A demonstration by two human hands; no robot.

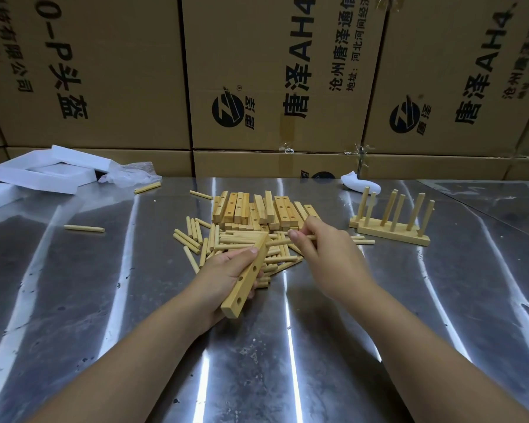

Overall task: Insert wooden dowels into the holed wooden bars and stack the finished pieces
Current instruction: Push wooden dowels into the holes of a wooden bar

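Left hand (223,276) grips a holed wooden bar (247,274), fingers wrapped under it and thumb on top. The bar is tilted, near end low toward the person and far end up over the dowel pile, with three holes showing on its face. Right hand (327,257) pinches one dowel (278,241) between thumb and fingertips. It is held roughly level, with its left tip just beside the bar's upper end; cannot tell if it touches.

Loose dowels (211,244) lie in a heap on the metal table (287,361) under both hands. Behind the heap is a stack of unfilled bars (257,209). To the right, apart from the heap, two finished pieces (391,236) sit side by side with their dowels standing up. Stray dowels: one at left (84,228), two farther back (147,187) (200,194).

White foam pieces (43,172) and crumpled plastic wrap (129,175) sit at the far left of the table. Printed cardboard boxes (257,87) are stacked behind
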